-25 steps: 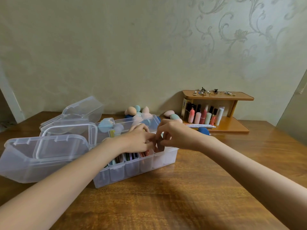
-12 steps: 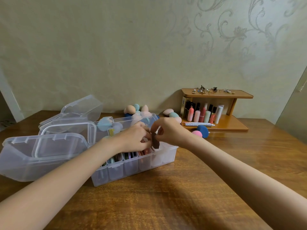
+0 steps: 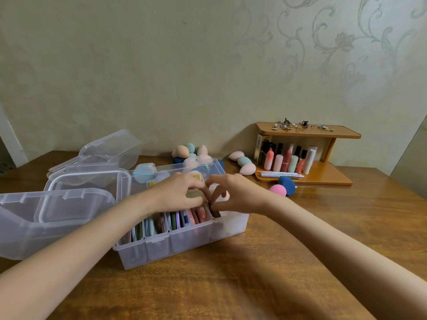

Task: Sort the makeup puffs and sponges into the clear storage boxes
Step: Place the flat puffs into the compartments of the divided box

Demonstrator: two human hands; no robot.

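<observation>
Clear plastic box holds upright coloured puffs; both hands pinch a brown puff.

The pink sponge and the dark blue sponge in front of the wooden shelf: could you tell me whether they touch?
Touching. The head view shows the pink sponge pressed against the dark blue sponge, no gap between them.

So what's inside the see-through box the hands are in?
The clear box holds flat puffs standing in a row. The left hand and right hand cover the back, and what they hold cannot be made out.
</observation>
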